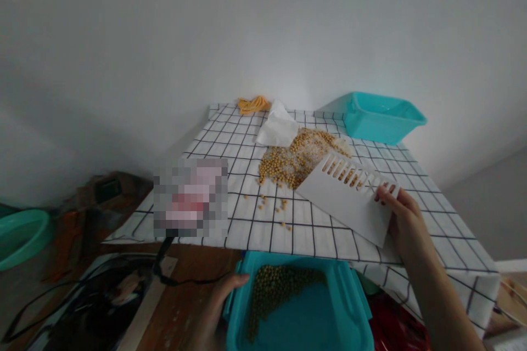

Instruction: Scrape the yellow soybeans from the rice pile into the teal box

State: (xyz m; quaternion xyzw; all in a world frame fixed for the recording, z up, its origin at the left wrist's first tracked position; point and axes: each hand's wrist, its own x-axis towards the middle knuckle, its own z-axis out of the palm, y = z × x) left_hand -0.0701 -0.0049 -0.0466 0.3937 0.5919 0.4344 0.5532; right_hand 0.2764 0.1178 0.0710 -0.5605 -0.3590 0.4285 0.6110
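My right hand [403, 211] grips the right end of a white slotted sheet [346, 197], thumb on top. The sheet slants over the tablecloth, its left corner at the edge of a pile of yellow soybeans [280, 167] mixed with small white grains. Below the table's front edge sits a teal plastic tub [300, 323], with round beans [272, 288] heaped toward its left and back. My left hand [216, 304] is closed on the tub's left rim, the thumb over the edge. Its other fingers are mostly hidden.
On the black-checked white tablecloth [230, 145] lie stray soybeans, a white cloth [279, 127] and an orange bundle [253, 104]. Another teal tub [381, 118] stands at the back right. A pixelated object [191, 197] with a black cord is at left. A green basin [22, 236] stands lower left.
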